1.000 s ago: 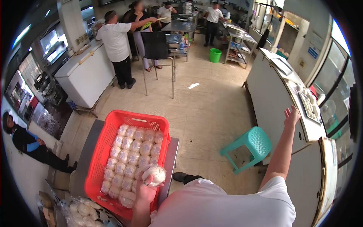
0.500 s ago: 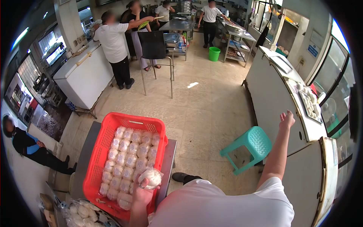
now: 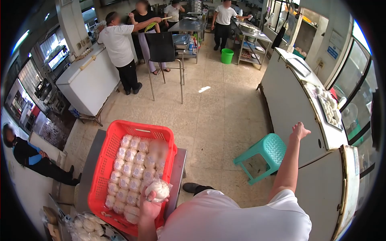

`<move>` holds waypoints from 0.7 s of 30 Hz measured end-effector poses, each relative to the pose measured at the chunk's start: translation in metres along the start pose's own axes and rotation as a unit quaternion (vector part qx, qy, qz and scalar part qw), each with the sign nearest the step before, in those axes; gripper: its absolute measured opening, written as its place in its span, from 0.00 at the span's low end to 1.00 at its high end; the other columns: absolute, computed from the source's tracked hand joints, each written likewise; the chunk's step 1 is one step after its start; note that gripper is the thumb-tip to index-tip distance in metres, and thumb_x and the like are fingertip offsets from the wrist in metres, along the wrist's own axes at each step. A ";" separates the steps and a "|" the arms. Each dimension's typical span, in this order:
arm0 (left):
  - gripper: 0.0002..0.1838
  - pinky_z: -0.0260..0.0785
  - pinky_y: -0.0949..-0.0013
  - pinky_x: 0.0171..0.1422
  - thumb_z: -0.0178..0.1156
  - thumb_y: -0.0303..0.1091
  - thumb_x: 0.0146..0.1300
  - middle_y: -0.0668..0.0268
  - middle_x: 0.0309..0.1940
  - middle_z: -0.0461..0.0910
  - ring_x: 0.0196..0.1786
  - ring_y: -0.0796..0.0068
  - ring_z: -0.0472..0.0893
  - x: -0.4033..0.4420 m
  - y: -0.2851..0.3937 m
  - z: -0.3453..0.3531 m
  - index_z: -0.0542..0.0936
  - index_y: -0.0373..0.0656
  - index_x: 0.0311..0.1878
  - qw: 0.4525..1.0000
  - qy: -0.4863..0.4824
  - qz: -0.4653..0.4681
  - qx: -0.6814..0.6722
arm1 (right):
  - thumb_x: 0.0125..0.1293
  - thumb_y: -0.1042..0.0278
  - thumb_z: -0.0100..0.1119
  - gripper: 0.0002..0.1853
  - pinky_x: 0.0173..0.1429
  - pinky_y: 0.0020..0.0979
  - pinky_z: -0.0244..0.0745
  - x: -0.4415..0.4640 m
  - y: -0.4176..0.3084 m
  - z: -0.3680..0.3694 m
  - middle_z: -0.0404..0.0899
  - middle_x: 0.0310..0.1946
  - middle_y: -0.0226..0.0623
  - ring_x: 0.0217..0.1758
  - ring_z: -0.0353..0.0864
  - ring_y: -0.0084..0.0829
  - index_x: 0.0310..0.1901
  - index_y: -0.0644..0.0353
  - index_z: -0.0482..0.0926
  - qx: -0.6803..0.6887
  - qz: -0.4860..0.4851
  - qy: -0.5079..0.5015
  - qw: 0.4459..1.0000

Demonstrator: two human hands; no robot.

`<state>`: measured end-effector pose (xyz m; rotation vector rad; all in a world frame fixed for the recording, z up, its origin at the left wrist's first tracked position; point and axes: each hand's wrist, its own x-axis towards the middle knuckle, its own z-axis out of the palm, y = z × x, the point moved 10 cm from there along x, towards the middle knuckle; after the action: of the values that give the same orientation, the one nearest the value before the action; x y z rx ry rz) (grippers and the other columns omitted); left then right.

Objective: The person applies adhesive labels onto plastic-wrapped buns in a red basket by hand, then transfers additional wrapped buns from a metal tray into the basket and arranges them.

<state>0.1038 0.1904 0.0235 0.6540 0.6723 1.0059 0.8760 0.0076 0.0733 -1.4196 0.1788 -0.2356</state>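
Observation:
My left hand [image 3: 149, 208] is closed around a plastic-wrapped white bun [image 3: 158, 190]. It holds the bun above the near right part of a red plastic crate [image 3: 105, 160], in which rows of wrapped buns [image 3: 128, 168] lie. My right hand [image 3: 299, 131] is stretched far out to the right, beside the front of a white counter [image 3: 277, 92] and above a turquoise stool. It holds nothing that I can see; one digit sticks out to the right, and the other fingers look partly curled.
The crate rests on a metal table [image 3: 180, 160]. A turquoise stool [image 3: 271, 150] stands on the floor at right. A tray of white dough pieces [image 3: 330, 110] lies on the counter. Bagged buns [image 3: 85, 225] sit at lower left. Several people stand farther off, near a black chair [image 3: 160, 47].
My right hand has moved slightly down and left and turned, with a digit now pointing right. My left hand still holds the bun, slightly lower and further left.

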 end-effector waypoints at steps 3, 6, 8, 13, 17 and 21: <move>0.31 0.84 0.57 0.40 0.71 0.45 0.67 0.52 0.54 0.83 0.46 0.50 0.88 0.000 0.003 0.004 0.73 0.40 0.66 1.000 -0.007 0.005 0.006 | 0.64 0.76 0.63 0.24 0.38 0.34 0.81 0.006 -0.002 0.017 0.76 0.45 0.39 0.39 0.80 0.29 0.54 0.59 0.59 -0.010 -0.031 -0.028 0.999; 0.30 0.84 0.57 0.39 0.71 0.42 0.67 0.52 0.54 0.83 0.46 0.52 0.88 0.000 0.004 0.005 0.73 0.39 0.66 1.000 0.001 0.020 0.002 | 0.68 0.75 0.60 0.29 0.37 0.30 0.79 -0.058 0.002 0.074 0.79 0.43 0.37 0.37 0.80 0.27 0.68 0.65 0.62 0.065 -0.045 -0.226 0.971; 0.28 0.86 0.59 0.38 0.70 0.37 0.68 0.51 0.55 0.83 0.48 0.54 0.88 -0.002 0.005 0.003 0.73 0.36 0.66 0.999 0.024 0.022 -0.017 | 0.72 0.70 0.59 0.34 0.40 0.30 0.80 -0.175 -0.014 0.114 0.82 0.47 0.39 0.39 0.81 0.27 0.77 0.68 0.62 0.050 -0.049 -0.374 0.925; 0.20 0.84 0.65 0.36 0.68 0.36 0.71 0.58 0.50 0.86 0.45 0.65 0.89 -0.012 0.017 0.005 0.78 0.41 0.63 0.994 0.081 0.061 0.039 | 0.56 0.73 0.76 0.45 0.64 0.40 0.79 -0.560 -0.085 0.092 0.75 0.66 0.42 0.64 0.79 0.37 0.77 0.62 0.66 -0.006 -0.178 -0.844 0.507; 0.24 0.85 0.64 0.43 0.68 0.42 0.71 0.57 0.56 0.81 0.50 0.65 0.87 -0.041 0.025 -0.001 0.76 0.41 0.63 0.984 0.169 0.022 0.059 | 0.48 0.68 0.86 0.53 0.67 0.49 0.79 -0.713 -0.098 0.004 0.71 0.69 0.54 0.70 0.75 0.53 0.76 0.60 0.65 0.051 -0.336 -0.906 0.253; 0.27 0.80 0.62 0.56 0.67 0.46 0.73 0.61 0.58 0.79 0.60 0.69 0.81 -0.076 0.024 -0.027 0.73 0.43 0.68 0.970 0.242 0.020 0.023 | 0.49 0.64 0.87 0.45 0.57 0.47 0.84 -0.760 -0.085 -0.017 0.79 0.59 0.52 0.60 0.82 0.52 0.68 0.60 0.72 0.110 -0.357 -0.913 0.166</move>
<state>0.0423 0.1358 0.0401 0.4620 1.1159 1.2035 0.1348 0.1831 0.1420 -0.4202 -2.5094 0.8209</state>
